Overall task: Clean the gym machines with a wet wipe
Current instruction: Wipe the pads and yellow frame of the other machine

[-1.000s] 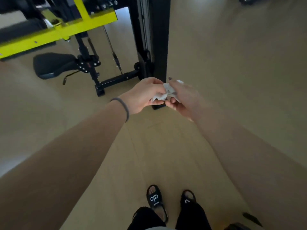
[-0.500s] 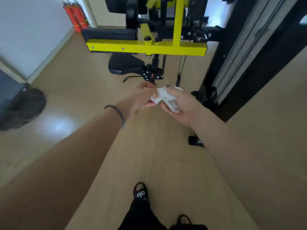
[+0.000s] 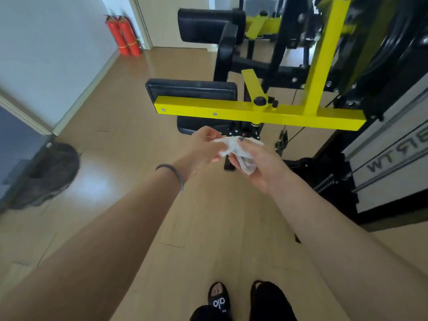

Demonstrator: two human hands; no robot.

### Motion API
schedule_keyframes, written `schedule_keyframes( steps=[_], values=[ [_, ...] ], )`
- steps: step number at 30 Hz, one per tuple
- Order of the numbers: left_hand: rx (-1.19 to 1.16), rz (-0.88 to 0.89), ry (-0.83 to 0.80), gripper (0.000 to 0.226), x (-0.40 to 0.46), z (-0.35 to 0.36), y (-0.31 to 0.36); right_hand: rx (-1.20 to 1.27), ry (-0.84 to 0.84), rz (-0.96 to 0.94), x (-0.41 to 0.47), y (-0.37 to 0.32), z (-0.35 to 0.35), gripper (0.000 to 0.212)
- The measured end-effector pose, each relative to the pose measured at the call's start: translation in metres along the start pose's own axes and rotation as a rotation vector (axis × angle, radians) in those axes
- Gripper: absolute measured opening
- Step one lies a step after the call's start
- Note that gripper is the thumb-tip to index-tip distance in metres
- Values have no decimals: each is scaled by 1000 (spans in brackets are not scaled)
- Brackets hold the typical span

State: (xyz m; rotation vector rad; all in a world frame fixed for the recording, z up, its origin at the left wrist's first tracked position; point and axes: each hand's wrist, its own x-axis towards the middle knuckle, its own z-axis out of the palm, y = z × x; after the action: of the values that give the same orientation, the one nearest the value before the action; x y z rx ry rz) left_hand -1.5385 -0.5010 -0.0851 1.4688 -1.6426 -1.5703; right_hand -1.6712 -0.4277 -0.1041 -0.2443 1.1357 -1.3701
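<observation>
I see the wet wipe [image 3: 234,149], white and crumpled, held in mid-air between both hands just above the centre of my view, below the yellow crossbar [image 3: 254,114] of the gym machine [image 3: 324,72]. The right hand [image 3: 257,165] has its grip clenched on the wipe, thumb pressing on top and the cloth draped across the palm. The left hand [image 3: 206,147], at nine o'clock from the wipe, pinches its near edge with the fingertips, so its grip is grasping the wipe too. A dark band [image 3: 172,172] circles the left wrist. At twelve o'clock from the hands the crossbar runs left to right, with a black pad [image 3: 192,90] behind it and a second black pad [image 3: 206,25] higher up. A black seat [image 3: 187,127] shows just under the bar. At three o'clock stands the machine's dark weight tower [image 3: 389,163]. Two red extinguishers [image 3: 124,34] stand against the wall at eleven o'clock. The wooden floor [image 3: 129,140] lies below, and black sandals [image 3: 218,302] show at six o'clock.
</observation>
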Motion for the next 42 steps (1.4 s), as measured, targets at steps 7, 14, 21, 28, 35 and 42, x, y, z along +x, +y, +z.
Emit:
schedule_keyframes(
  steps=[7,14,21,28,35,42],
  values=[
    [111,-13,57,15,111,-24,1,36,277,-86,106,-34,16,19],
    [355,17,164,20,188,-50,-8,-722,618,-412,194,-40,19,35],
    [747,112,186,29,231,-82,-21,-1431,394,-744,239,-6,12,45],
    [998,272,260,31,264,-145,-50,-1793,367,-692,264,39,51,56],
    [1047,383,228,17,287,-209,-73,-1849,258,-666,303,73,167,59],
    [699,299,122,7,297,-231,-74,-1939,136,-654,315,93,215,62]
  ],
)
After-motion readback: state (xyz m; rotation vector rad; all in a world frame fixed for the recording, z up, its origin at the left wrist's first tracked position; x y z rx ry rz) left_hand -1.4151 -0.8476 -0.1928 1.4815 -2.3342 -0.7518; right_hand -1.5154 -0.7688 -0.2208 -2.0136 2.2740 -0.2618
